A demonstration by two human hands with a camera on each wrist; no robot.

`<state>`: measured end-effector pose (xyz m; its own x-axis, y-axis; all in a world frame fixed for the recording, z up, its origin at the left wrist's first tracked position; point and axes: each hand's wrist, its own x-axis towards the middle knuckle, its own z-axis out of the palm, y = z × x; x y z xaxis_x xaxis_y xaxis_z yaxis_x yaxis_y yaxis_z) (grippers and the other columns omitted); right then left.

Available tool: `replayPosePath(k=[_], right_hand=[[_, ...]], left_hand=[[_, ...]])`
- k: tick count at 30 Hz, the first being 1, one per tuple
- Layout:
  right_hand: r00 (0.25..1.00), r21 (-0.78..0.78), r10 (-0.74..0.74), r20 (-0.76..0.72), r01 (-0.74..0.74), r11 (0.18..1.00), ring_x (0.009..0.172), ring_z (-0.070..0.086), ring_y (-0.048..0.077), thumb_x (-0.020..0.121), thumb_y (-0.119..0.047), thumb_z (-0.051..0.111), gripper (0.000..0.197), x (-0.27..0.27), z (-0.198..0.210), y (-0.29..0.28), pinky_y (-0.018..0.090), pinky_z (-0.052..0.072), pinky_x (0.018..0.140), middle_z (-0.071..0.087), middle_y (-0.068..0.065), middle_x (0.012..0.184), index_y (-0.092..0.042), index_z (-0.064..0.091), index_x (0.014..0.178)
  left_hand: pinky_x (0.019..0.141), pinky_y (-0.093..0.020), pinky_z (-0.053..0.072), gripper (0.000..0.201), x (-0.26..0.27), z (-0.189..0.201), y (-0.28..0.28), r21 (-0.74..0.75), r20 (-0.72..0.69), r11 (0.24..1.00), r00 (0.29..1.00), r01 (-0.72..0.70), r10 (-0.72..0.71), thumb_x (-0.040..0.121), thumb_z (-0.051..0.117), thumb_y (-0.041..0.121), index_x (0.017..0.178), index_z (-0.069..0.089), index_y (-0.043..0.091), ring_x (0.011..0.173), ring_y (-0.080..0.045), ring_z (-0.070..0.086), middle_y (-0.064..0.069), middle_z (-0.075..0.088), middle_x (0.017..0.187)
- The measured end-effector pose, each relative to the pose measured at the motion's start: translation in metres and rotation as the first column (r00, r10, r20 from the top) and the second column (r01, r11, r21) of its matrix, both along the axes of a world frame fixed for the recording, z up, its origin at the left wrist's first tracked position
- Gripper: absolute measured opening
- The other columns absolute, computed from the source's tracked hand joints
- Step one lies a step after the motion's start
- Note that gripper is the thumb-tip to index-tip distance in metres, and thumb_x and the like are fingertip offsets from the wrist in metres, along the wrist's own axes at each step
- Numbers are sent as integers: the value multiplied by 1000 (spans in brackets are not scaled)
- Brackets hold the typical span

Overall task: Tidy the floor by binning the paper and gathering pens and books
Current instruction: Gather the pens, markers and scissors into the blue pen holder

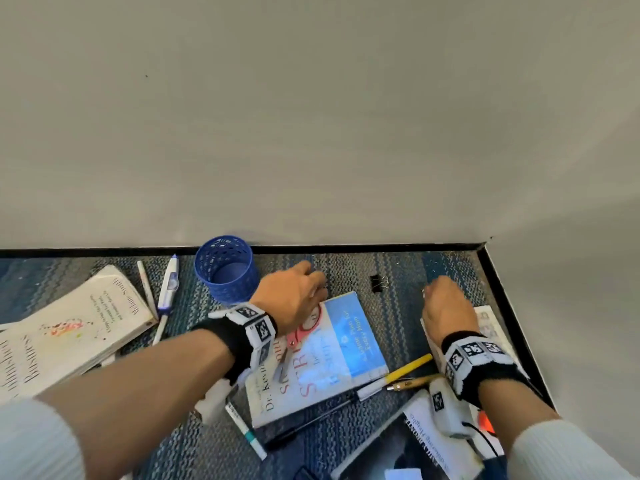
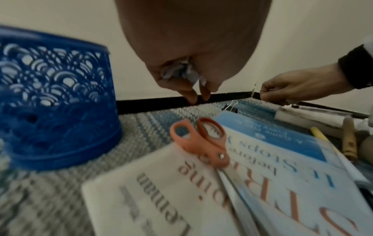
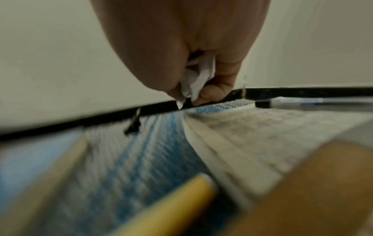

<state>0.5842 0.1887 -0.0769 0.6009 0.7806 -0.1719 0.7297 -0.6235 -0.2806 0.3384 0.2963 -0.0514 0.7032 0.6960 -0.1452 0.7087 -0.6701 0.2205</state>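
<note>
My left hand [image 1: 304,292] hovers low over the carpet just past a white and blue book [image 1: 318,358], its fingers curled round crumpled paper scraps [image 2: 179,71]. Orange-handled scissors [image 2: 203,143] lie on that book. My right hand [image 1: 446,303] is down near the corner, and white paper scraps [image 3: 193,81] are bunched in its curled fingers. A blue perforated pen cup [image 1: 227,268] stands by the wall, left of my left hand. Pens lie scattered: a yellow pen [image 1: 408,367], a teal-banded marker [image 1: 246,431], and a blue and white pen [image 1: 168,285].
A black binder clip [image 1: 377,282] sits on the carpet between my hands. An open white book [image 1: 69,327] lies at the left, another book [image 1: 491,327] under my right wrist, and a dark-covered book [image 1: 408,445] at the bottom. The black skirting [image 1: 381,248] meets the corner at the right.
</note>
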Motion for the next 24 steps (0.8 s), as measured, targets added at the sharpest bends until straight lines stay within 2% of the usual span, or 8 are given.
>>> replayPosePath(k=[3, 6, 10, 14, 16, 18, 20, 24], right_hand=[[985, 253, -141, -96, 161, 954, 94, 57, 42, 101, -24, 37, 28, -2, 15, -14, 40, 39, 73, 60, 26, 100, 0, 51, 95], [969, 402, -160, -186, 224, 888, 86, 57, 40, 101, -24, 37, 24, -12, 30, -34, 38, 36, 69, 57, 20, 85, -5, 48, 92], [941, 491, -165, -294, 297, 819, 76, 61, 34, 98, -23, 47, 16, -27, 36, -77, 44, 49, 73, 66, 13, 82, -13, 47, 84], [910, 444, -198, -365, 357, 822, 72, 58, 29, 95, -14, 54, 8, -42, 48, -122, 35, 44, 67, 64, 9, 78, -10, 51, 88], [916, 435, -225, -332, 360, 826, 73, 56, 28, 95, -10, 50, 2, -50, 47, -141, 31, 38, 66, 61, 8, 80, -9, 52, 97], [922, 394, -250, -296, 357, 847, 72, 57, 29, 98, -14, 47, 7, -62, 45, -163, 31, 38, 64, 61, 9, 78, -10, 53, 96], [937, 300, -239, -255, 312, 902, 72, 58, 32, 99, -29, 44, 22, -77, 51, -188, 35, 40, 63, 64, 10, 75, -14, 53, 85], [980, 48, -179, -81, 184, 982, 77, 60, 36, 100, -45, 31, 45, -112, 84, -241, 37, 38, 66, 66, 13, 74, -20, 45, 65]], left_hand=[[63, -33, 43, 20, 0, 26, 8, -20, 78, 999, 996, 36, -34, 88, 56, 38, 74, 53, 23, 85, -28, 60, -1, 59, 90], [59, -31, 42, 16, 4, 46, 5, -29, -1, 994, 994, 107, -107, 77, 60, 32, 72, 53, 19, 77, -29, 59, -3, 63, 81], [55, -28, 33, 28, 9, 68, -15, -59, -44, 984, 985, 166, -168, 72, 62, 28, 60, 37, 21, 65, -28, 50, 2, 50, 63], [50, -28, 26, 26, 16, 76, -48, -126, -24, 966, 972, 227, -232, 63, 55, 30, 56, 33, 19, 58, -27, 40, 0, 39, 52], [49, -30, 33, 26, 22, 66, -61, -132, -15, 943, 950, 306, -311, 63, 51, 37, 58, 37, 16, 58, -28, 41, -2, 42, 54], [51, -31, 38, 38, 25, 52, -74, -82, -31, 935, 936, 346, -350, 78, 50, 49, 64, 45, 14, 64, -28, 48, -3, 53, 62], [56, -31, 38, 51, 31, 41, -89, -10, -56, 921, 919, 390, -390, 92, 37, 58, 66, 46, 15, 75, -31, 58, -8, 64, 75], [69, -38, 48, 54, 42, 47, -142, -18, -26, 838, 838, 545, -545, 104, 23, 45, 82, 60, 12, 85, -36, 63, -15, 68, 90]])
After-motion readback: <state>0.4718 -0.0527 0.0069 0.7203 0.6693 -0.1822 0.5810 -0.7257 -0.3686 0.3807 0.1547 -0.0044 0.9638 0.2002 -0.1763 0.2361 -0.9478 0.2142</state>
